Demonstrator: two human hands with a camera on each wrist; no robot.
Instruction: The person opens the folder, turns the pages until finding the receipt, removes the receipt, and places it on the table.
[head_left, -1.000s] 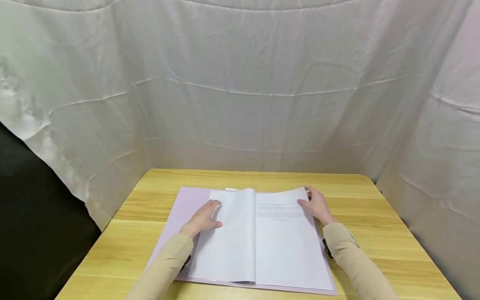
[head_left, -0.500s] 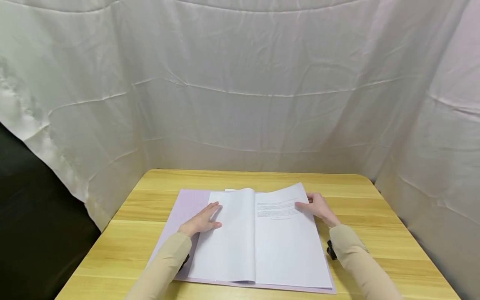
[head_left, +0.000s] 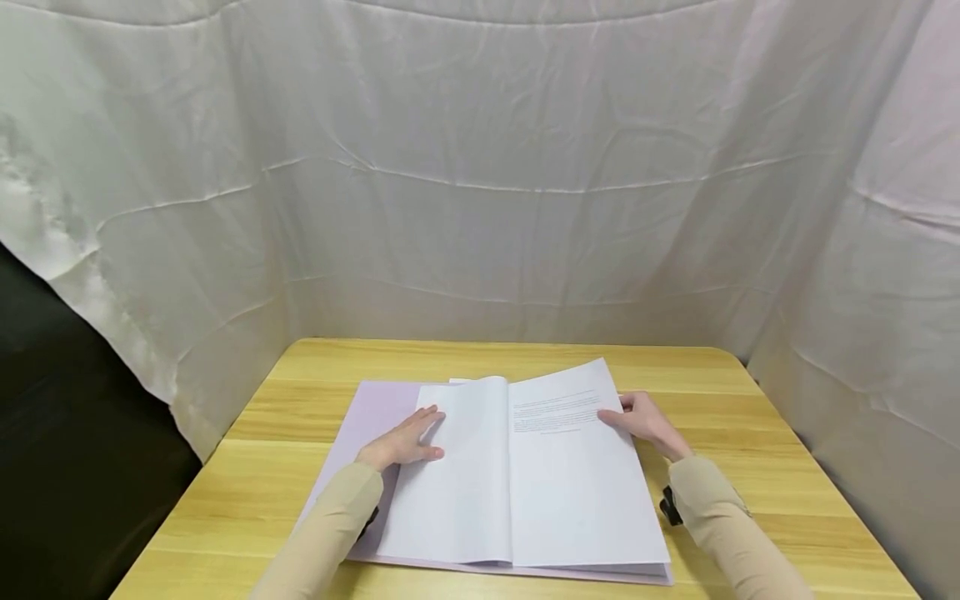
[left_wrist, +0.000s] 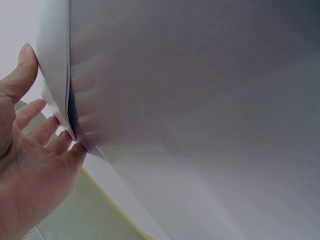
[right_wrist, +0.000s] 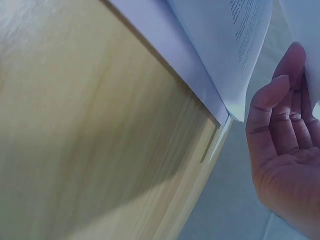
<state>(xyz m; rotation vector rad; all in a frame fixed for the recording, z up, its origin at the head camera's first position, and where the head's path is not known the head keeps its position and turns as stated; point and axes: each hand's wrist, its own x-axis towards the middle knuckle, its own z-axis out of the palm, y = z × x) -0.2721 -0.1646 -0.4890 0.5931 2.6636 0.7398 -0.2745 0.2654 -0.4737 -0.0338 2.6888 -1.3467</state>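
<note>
Pale drapes (head_left: 495, 250) hang behind the tabletop (head_left: 712, 392), an opened lilac folder (head_left: 384, 402) centred short of its far edge
From afar I see the right hand (head_left: 647, 423) pinching the right page (head_left: 577, 492), its upper corner higher than a second ago, so it seems freed from what lies beneath; the left hand (head_left: 403, 440) rests, fingers extended, on the left page (head_left: 459, 500)

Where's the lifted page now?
In the head view, the page is over the right half of the folder, its outer edge pinched by the right hand.
</note>
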